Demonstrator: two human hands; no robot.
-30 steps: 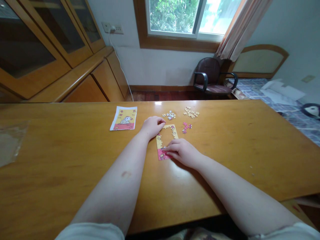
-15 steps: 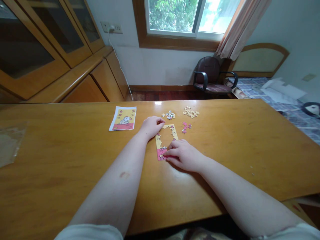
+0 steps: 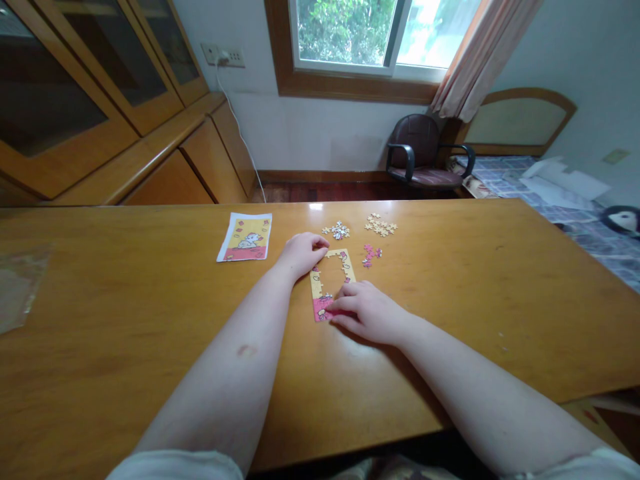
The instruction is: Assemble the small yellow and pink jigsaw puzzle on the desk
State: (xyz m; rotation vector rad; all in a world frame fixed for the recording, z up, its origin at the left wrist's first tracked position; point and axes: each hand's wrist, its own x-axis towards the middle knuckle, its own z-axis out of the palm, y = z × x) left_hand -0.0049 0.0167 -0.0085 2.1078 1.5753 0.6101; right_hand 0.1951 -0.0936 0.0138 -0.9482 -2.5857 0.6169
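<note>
our right hand [image 3: 367,312] has a narrow grip, thumb and fingers close together over the near right part of the partly built puzzle [image 3: 317,289]; we cannot tell whether a piece sits between them. our left hand [image 3: 301,256] curls at the puzzle's far left corner, and whether it pinches or only steadies the edge we cannot make out. the puzzle lies flat on the counter [image 3: 125,347], its middle unfilled. we think a sideways push from the right fingers could pop the near joints apart, and a loose left hold could let the outline skew. both forearms [image 3: 450,358] slant in from the puzzle's near side, converging, backs of the hands up; swinging the right one outward might scatter the pink pieces [image 3: 369,256] just right of the puzzle. the white pieces [image 3: 341,231] and yellow pieces [image 3: 381,226] lie beyond it, the picture sheet [image 3: 245,239] to its left.
</note>
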